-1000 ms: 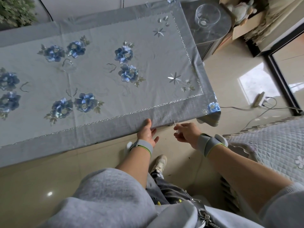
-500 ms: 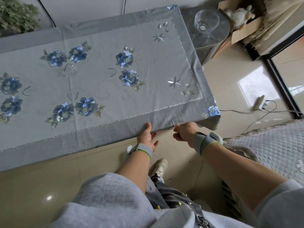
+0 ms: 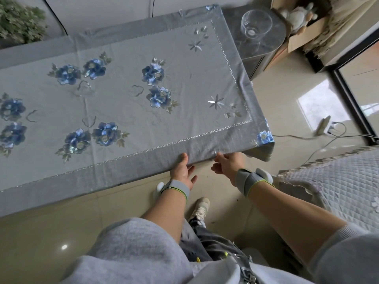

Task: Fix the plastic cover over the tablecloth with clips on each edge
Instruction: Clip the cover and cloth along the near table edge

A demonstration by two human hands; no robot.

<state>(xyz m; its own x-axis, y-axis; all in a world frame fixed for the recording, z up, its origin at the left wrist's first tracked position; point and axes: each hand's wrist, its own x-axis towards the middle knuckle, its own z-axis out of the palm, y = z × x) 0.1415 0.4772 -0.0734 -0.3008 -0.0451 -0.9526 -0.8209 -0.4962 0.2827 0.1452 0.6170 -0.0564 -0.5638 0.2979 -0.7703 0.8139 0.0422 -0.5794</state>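
A grey tablecloth (image 3: 127, 103) with blue embroidered flowers covers the low table, under a faintly glossy clear plastic cover. My left hand (image 3: 183, 171) presses its thumb on the near edge of the cloth, with the fingers hanging below the edge. Just to its right, my right hand (image 3: 226, 163) pinches a small clear clip (image 3: 215, 152) against the same near edge, close to the near right corner (image 3: 264, 138). The clip is mostly hidden by my fingers. Clear clips also show at the far edge (image 3: 180, 11).
A glass bowl (image 3: 256, 24) stands on a small cabinet past the table's right end. A power strip with cables (image 3: 324, 128) lies on the floor to the right. A quilted seat (image 3: 338, 181) is at my right, a plant (image 3: 18, 21) far left, and my shoe (image 3: 200, 208) below.
My right hand has moved up and forward from below the edge to the table's near edge, bringing the clip onto it. The left hand has stayed in place.
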